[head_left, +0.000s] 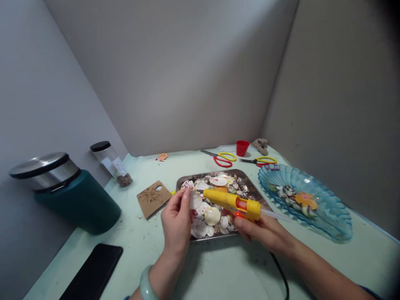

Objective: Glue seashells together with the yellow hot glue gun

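Holding one glue gun [229, 201]: right hand [261, 231] | two scissors [218, 156] | one tray [215, 238]

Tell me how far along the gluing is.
Set-up looks done: the glue gun shows a red light and a loaded clear stick. In hand: the right hand grips the gun; the left hand pinches something small, too unclear to identify, near the nozzle. Probably left: many loose shells in the tray. No glued joint is discernible.
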Motion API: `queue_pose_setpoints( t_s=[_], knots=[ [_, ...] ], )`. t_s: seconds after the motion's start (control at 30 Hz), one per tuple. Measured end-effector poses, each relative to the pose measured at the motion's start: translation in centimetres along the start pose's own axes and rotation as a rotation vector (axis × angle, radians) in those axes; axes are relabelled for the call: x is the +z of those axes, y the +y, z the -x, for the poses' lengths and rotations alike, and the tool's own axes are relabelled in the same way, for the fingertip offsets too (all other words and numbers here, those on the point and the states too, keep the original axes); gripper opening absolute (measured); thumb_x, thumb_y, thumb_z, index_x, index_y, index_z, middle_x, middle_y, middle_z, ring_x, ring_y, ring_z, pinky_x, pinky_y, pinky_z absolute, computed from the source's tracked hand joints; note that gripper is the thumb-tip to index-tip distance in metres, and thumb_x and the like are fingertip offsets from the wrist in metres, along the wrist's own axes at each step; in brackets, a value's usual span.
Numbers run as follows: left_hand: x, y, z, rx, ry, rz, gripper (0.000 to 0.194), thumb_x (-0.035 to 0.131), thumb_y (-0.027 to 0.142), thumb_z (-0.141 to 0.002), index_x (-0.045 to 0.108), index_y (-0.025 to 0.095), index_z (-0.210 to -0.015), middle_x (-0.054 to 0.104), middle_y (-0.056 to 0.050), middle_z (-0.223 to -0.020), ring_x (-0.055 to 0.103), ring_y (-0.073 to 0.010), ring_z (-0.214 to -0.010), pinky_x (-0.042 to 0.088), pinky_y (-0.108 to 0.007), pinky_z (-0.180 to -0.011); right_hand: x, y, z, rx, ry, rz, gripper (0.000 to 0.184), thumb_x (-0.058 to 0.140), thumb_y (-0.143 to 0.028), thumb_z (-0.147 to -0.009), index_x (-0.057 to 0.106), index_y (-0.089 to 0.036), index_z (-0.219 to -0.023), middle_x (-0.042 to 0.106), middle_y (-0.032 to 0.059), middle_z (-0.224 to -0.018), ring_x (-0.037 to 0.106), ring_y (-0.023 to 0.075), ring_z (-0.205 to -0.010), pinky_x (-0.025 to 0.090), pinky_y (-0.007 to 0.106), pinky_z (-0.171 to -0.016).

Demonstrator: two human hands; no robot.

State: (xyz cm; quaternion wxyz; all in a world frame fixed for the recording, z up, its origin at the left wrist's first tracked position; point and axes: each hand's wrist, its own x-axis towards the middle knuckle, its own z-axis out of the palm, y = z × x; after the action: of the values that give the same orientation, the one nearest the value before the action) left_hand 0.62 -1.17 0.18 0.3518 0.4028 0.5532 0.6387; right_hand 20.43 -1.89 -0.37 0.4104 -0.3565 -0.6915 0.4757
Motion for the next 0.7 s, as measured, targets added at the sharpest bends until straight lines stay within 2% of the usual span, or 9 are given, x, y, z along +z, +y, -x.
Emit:
queue_pose_setpoints(
  t_s=[0.07, 0.2, 0.43, 0.63, 0.7],
  knots=[
    [-0.01, -0.04, 0.00, 0.003, 0.003, -0.001, 0.038, 0.069, 0.048, -0.078, 0.074, 0.013, -0.093, 0.051, 0.006, -0.048, 0.042, -0.0070, -0.039, 0.035, -0.017, -0.038, -0.03, 0.10, 0.05, -0.015, -0.010, 0.008, 0.032, 0.060, -0.051, -0.088, 0.073, -0.024, -0.100, 0.053, -0.0013, -0.055, 0.048, 0.0148, -0.047, 0.038, 0.024, -0.039],
    [-0.07, -0.27, -0.06, 0.006, 0.003, -0.006, 0.039, 0.069, 0.049, -0.079, 0.073, 0.013, -0.095, 0.052, 0.006, -0.050, 0.043, -0.0066, -0.039, 0.035, -0.017, -0.038, -0.14, -0.14, 0.00, -0.014, -0.037, 0.062, 0.034, 0.060, -0.053, -0.088, 0.074, -0.023, -0.093, 0.054, -0.0005, -0.057, 0.047, 0.0143, -0.047, 0.037, 0.023, -0.040],
    [0.00, -0.56, -0.19, 0.041, 0.009, -0.014, 0.038, 0.069, 0.049, -0.078, 0.074, 0.014, -0.093, 0.051, 0.007, -0.048, 0.043, -0.0066, -0.039, 0.035, -0.016, -0.038, -0.25, -0.40, -0.19, 0.016, -0.076, 0.134, 0.048, 0.055, -0.061, -0.088, 0.072, -0.018, -0.098, 0.058, 0.0028, -0.066, 0.054, 0.0189, -0.063, 0.046, 0.028, -0.056],
    [0.04, -0.46, -0.24, 0.027, 0.013, -0.017, 0.037, 0.068, 0.048, -0.079, 0.074, 0.014, -0.093, 0.049, 0.007, -0.046, 0.041, -0.0062, -0.038, 0.033, -0.016, -0.037, -0.29, -0.11, 0.01, 0.017, -0.065, 0.132, 0.046, 0.055, -0.059, -0.089, 0.071, -0.019, -0.105, 0.060, 0.0039, -0.071, 0.059, 0.0218, -0.074, 0.050, 0.029, -0.060],
    [0.05, -0.45, -0.23, 0.023, 0.016, -0.013, 0.038, 0.068, 0.048, -0.079, 0.074, 0.014, -0.094, 0.049, 0.007, -0.046, 0.041, -0.0060, -0.038, 0.033, -0.016, -0.037, -0.34, -0.16, -0.01, -0.010, -0.060, 0.120, 0.043, 0.056, -0.058, -0.090, 0.071, -0.020, -0.104, 0.059, 0.0027, -0.069, 0.059, 0.0203, -0.071, 0.049, 0.028, -0.058]
  ],
)
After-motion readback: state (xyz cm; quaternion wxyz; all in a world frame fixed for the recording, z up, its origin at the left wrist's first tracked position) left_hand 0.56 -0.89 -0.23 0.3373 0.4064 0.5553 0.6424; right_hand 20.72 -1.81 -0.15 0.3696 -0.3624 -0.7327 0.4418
